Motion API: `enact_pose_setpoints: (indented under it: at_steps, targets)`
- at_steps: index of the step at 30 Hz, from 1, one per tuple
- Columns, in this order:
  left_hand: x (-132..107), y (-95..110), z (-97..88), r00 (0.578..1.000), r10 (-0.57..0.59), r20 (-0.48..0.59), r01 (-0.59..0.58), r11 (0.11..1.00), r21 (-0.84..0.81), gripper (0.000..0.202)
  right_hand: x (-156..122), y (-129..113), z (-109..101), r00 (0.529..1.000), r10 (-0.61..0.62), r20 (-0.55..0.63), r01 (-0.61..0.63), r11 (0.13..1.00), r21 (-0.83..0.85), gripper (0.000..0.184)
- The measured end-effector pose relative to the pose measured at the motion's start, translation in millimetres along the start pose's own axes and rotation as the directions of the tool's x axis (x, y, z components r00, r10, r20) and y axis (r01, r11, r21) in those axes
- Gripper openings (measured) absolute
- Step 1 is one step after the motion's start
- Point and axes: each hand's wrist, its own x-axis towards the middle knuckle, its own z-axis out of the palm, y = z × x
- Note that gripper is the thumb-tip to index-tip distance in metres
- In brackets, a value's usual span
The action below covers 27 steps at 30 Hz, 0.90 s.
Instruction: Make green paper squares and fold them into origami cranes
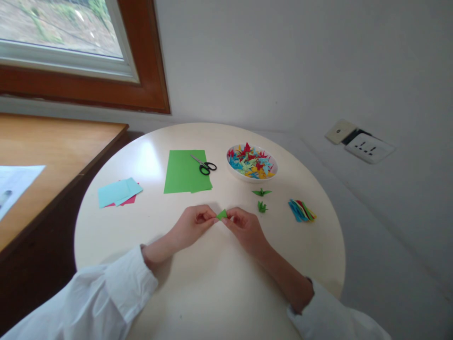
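Between my hands is a small folded piece of green paper [222, 215], roughly triangular, just above the round white table [198, 293]. My left hand [193, 224] pinches its left corner between thumb and fingertips. On the opposite side my right hand [246, 229] grips the paper the same way. Two small green paper cranes lie right of my right hand: one with spread wings [262, 192] farther back, and a more compact one [262, 207] closer to me. My fingers cover the paper's outer corners.
A white bowl [235, 174] of colourful paper cranes stands at the back. Black-handled scissors [205, 167] lie on green sheets [180, 174]. Light-blue and pink paper [115, 192] is at left, folded strips [301, 211] at right. A wall [265, 71] rises behind.
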Motion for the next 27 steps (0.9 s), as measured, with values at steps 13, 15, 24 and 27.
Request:
enact_pose_setpoints:
  at_steps: [13,15,24,27]
  targets:
    - [-0.9,2.0,0.6,1.0,0.008,-0.017,-0.007,0.999,0.04,0.019,-0.9,-0.4,-0.2,1.0,-0.003,0.01,0.003,1.0,-0.01,0.014]
    - [-1.0,2.1,0.4,1.0,0.008,-0.02,-0.007,0.999,0.039,0.018,-1.0,-1.1,0.0,1.0,0.0,0.001,0.0,1.0,-0.014,0.015]
    - [-0.7,-1.8,1.4,1.0,0.019,0.005,-0.019,1.0,-0.007,0.017,-0.8,-0.7,0.0,1.0,-0.025,-0.017,0.025,1.0,0.002,0.014]
    - [-0.7,-3.8,2.0,0.998,0.067,0.012,-0.067,0.998,-0.023,0.017,-1.0,-1.1,0.1,0.999,-0.048,-0.026,0.048,0.999,0.005,0.012]
